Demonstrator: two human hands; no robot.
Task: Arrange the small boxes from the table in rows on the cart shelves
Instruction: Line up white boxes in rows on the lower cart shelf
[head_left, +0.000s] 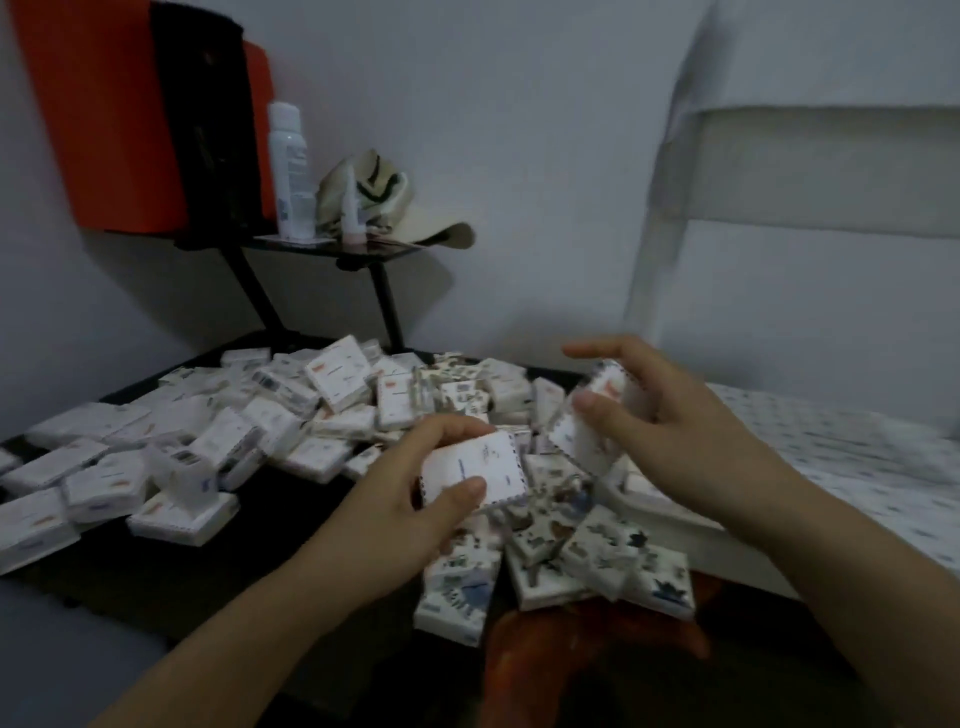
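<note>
A heap of several small white boxes (291, 415) covers the dark table (218, 561); those at the near right carry dark printed patterns (597, 556). My left hand (415, 499) is closed on one white box with a stamp-like edge (483, 467), held above the pile, thumb on its face. My right hand (649, 415) grips a second white box (587, 415), tilted on edge, to the right of the first. No cart or shelves appear in view.
A raised black stand (332, 249) at the back holds a white bottle (291, 171), a small bottle and a cap. An orange and black object (140, 119) hangs on the left wall. A bed with patterned sheet (841, 457) lies right.
</note>
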